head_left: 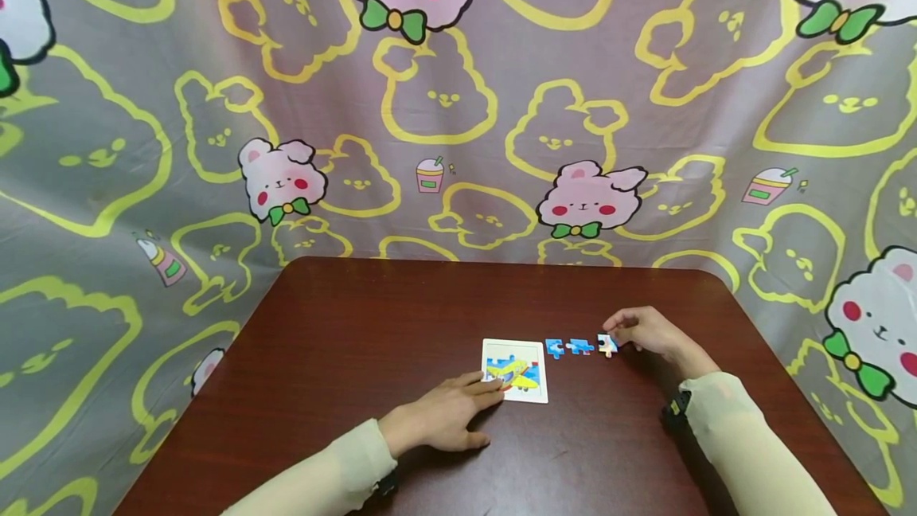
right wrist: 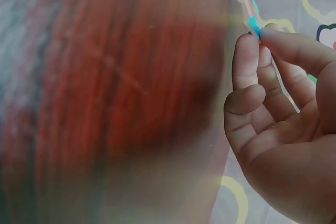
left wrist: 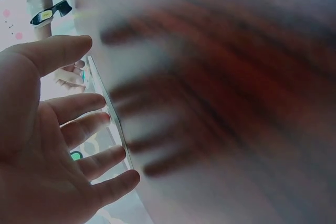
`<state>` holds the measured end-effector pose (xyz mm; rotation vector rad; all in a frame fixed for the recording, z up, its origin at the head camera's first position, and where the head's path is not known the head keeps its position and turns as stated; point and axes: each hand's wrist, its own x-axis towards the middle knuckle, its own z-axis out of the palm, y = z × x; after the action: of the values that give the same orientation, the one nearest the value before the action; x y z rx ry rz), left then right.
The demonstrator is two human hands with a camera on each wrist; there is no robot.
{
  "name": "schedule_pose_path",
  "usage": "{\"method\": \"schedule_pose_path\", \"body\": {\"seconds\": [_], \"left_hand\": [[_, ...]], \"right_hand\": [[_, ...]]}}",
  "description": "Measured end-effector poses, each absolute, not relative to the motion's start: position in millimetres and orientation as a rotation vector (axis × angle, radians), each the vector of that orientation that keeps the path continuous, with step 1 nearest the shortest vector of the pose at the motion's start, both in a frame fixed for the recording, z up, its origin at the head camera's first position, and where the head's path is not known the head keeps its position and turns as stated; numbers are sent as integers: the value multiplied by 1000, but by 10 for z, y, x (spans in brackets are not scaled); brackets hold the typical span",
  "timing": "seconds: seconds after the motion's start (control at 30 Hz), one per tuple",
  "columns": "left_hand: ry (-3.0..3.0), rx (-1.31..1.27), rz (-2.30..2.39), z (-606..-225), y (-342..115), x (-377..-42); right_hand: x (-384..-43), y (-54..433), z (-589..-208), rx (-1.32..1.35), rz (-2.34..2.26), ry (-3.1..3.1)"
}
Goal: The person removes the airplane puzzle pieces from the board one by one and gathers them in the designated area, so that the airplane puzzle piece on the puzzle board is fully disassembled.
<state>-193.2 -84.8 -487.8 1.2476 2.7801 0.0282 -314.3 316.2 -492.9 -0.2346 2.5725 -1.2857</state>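
Observation:
A white-bordered puzzle board (head_left: 526, 348) with a yellow aeroplane picture lies on the table in the head view. My left hand (head_left: 447, 412) rests its straight fingers over the board's lower left side; the left wrist view shows the fingers (left wrist: 113, 184) spread along the thin board edge. Right of the board, my right hand (head_left: 648, 333) pinches a blue, white and cream jigsaw piece (head_left: 607, 344) between thumb and fingertips. The right wrist view shows this piece (right wrist: 253, 23) edge-on at the thumb tip. Between it and the board lie two blue jigsaw pieces, one nearer the board (head_left: 555, 349), one farther right (head_left: 579, 347).
The dark red-brown table (head_left: 387, 317) has rounded far corners. A grey curtain (head_left: 487, 118) with cartoon bears and rabbits hangs behind and at both sides. A dark device (head_left: 676, 408) is strapped at my right wrist.

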Motion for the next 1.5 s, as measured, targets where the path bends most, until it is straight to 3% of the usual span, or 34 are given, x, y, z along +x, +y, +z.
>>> {"method": "schedule_pose_path", "body": {"seconds": [1.5], "left_hand": [[2774,1232,53,-4874,-834,-1921]], "right_hand": [[-3125,2862,-4898,-252,-1324,2543]]}}
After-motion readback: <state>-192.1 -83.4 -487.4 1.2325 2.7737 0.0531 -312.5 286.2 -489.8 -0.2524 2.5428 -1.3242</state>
